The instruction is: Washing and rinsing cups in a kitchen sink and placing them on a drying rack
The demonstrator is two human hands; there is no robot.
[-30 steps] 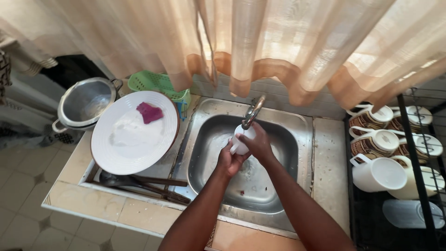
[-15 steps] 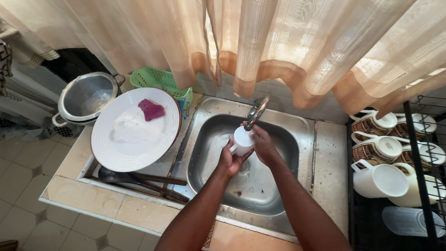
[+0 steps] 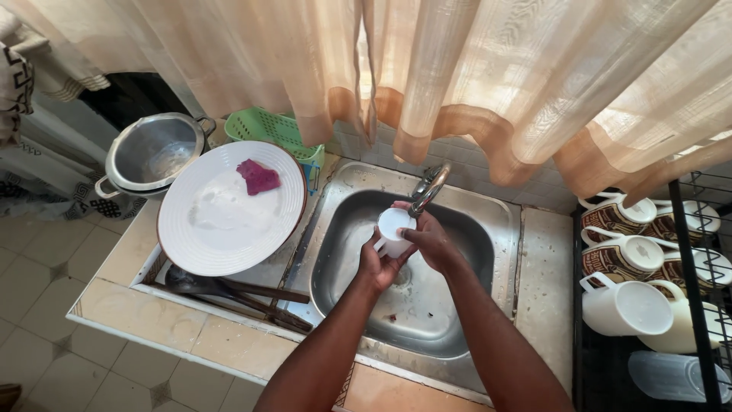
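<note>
Both hands are over the steel sink point(image 3: 488, 229), holding a small white cup point(image 3: 394, 231) right under the tap point(image 3: 428, 188). The left hand point(image 3: 377, 265) cups it from below, fingers wrapped around its side near the little handle; the right hand point(image 3: 433, 243) presses against the other side, fingers curled round it. A second ago the cup sat a touch lower in the basin with the hands bunched over it — now it has come up to the spout and its open mouth shows, which looks to me like rinsing rather than scrubbing. Whether water is running I cannot tell.

To the left, a big white plate point(image 3: 229, 210) leans on the drainboard with a dark pink sponge point(image 3: 259, 177) lying on it — a metal pot point(image 3: 152, 152) and a green basket point(image 3: 274, 131) stand behind. Washed mugs point(image 3: 625, 252) sit in the rack point(image 3: 686, 267) on the right.
</note>
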